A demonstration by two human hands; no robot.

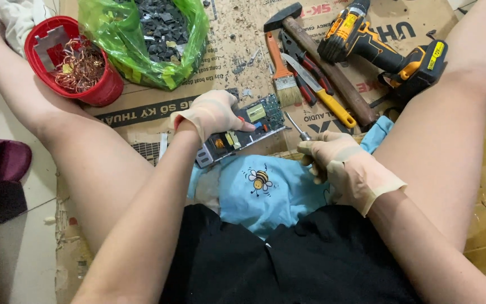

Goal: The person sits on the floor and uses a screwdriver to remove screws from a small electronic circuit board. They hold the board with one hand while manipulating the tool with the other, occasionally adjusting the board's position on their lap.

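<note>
My left hand (212, 114), in a beige glove, presses down on a circuit board in a metal tray (257, 121) that lies on cardboard in front of me. My right hand (341, 163), also gloved, is closed around a screwdriver (298, 126) whose metal tip points up toward the board's right end. A light blue cloth with a bee picture (260, 188) lies just below both hands, between my bare legs.
A red bucket of copper wire (77, 65) and a green bag of dark scrap (153, 36) stand at the back left. A hammer (310, 48), paintbrush (282, 76), pliers, yellow-handled knife (324, 95) and cordless drill (381, 48) lie at the back right on cardboard.
</note>
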